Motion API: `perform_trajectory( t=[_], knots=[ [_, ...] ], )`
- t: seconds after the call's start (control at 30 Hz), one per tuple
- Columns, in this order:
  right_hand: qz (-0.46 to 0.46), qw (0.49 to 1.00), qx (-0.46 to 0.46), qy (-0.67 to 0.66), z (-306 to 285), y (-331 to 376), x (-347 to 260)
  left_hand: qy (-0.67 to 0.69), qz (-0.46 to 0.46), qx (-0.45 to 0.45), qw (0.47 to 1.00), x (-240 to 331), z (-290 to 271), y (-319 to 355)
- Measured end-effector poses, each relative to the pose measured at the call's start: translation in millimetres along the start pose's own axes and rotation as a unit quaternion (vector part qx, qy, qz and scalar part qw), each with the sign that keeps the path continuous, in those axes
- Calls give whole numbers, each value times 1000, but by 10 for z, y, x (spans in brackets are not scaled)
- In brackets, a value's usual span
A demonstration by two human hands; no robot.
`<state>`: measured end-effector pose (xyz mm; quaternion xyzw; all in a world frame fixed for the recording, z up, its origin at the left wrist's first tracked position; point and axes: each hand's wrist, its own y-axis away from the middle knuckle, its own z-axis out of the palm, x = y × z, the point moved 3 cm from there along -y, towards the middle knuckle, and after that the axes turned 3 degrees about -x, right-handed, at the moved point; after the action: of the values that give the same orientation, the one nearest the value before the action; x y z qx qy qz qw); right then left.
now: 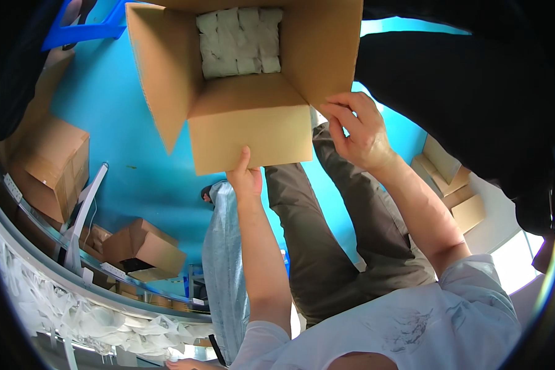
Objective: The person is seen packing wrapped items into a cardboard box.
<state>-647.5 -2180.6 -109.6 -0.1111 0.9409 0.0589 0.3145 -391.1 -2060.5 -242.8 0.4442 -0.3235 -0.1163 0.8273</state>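
An open cardboard box [246,95] stands at the top middle with its flaps spread outward. Down inside it lie several white wrapped packets [239,42] in rows. My left hand [245,179] grips the near flap [253,139] from its lower edge, thumb on top and fingers underneath. At the box's right side my right hand [361,132] is closed in a pinch, its fingertips at the lower edge of the right flap [327,55]. The left flap [157,68] hangs out untouched by either hand.
Blue floor [129,191] spreads below. At the left are cardboard boxes [55,160] and a curved rail [148,290] with white plastic wrapping [98,324] beside it. A blue frame [86,31] is at the top left; a dark-clothed person [450,92] is close at the right.
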Motion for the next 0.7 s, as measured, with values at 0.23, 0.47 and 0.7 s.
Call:
perform_trajectory(
  t=[0.23, 0.47, 0.7],
  knots=[
    [9, 1000, 21, 0, 60, -27, -40, -8, -5, -2, 1000, -45, -71, -51],
    [13, 1000, 26, 8, 62, -40, -49, -17, 0, 3, 1000, -66, -73, -58],
    [8, 1000, 26, 7, 79, -53, -42, 0, -6, -6, 1000, -101, -149, -82]
  ],
)
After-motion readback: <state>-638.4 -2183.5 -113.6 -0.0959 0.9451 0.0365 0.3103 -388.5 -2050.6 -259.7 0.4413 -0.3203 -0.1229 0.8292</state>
